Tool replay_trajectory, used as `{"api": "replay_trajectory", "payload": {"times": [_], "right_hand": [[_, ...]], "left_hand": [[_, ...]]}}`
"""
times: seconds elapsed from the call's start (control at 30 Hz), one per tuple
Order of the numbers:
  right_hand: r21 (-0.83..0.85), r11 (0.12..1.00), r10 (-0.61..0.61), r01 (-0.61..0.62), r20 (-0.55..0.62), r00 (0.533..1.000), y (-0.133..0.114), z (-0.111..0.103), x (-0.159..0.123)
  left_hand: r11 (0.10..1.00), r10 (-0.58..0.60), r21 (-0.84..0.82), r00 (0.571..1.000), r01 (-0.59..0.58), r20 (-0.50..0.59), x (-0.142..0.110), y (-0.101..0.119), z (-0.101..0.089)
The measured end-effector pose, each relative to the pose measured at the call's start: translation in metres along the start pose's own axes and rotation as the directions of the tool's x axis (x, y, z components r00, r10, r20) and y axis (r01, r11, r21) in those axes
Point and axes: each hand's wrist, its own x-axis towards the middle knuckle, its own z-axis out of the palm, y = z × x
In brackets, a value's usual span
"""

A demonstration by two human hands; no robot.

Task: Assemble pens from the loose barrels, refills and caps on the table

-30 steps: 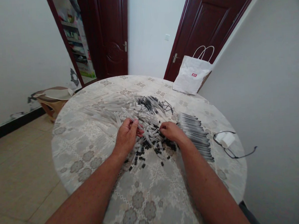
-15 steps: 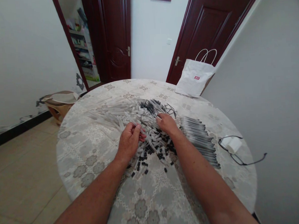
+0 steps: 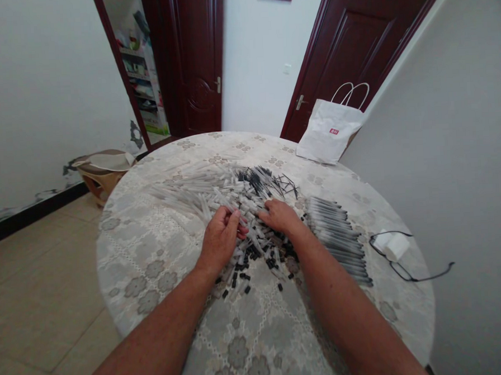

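Observation:
My left hand (image 3: 222,232) is closed around a pale translucent pen barrel (image 3: 229,205) that slants up from the thumb and fingers. Over the middle of the heap, my right hand (image 3: 280,215) has its fingers bent down at the pale pen caps (image 3: 247,203); whether it grips one is too small to tell. Several small black pieces (image 3: 240,275) lie scattered below both hands. Beyond them are long clear tubes (image 3: 183,188) on the left and thin dark pen refills (image 3: 260,178) at the back. A row of pens (image 3: 339,236) lies right of my right hand.
A patterned cloth covers the round table (image 3: 157,321). On its right rest black-framed glasses (image 3: 400,272) and a white roll-like object (image 3: 396,247). A white paper bag (image 3: 330,132) stands at the back right. A wooden stool (image 3: 102,175) is at the left.
My right hand has shifted slightly left and down over the caps. My left hand keeps its hold on the barrel. The whole view has shifted a little.

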Motion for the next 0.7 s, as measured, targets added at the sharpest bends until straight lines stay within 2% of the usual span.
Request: {"api": "replay_trajectory", "payload": {"times": [0.37, 0.57, 0.7], "right_hand": [[0.052, 0.994, -0.095, 0.094, 0.014, 0.995, 0.007, -0.015, -0.049], [0.181, 0.966, -0.181, 0.182, -0.022, 0.983, 0.002, -0.020, -0.073], [0.259, 0.943, -0.216, 0.208, 0.001, 0.976, 0.001, -0.026, -0.084]], "left_hand": [[1.000, 0.020, 0.022, 1.000, -0.020, 0.005, 0.000, -0.003, 0.000], [1.000, 0.024, -0.016, 1.000, -0.024, 0.004, 0.000, 0.000, 0.000], [0.999, 0.034, -0.010, 0.999, -0.034, -0.001, -0.001, 0.000, 0.000]]}}
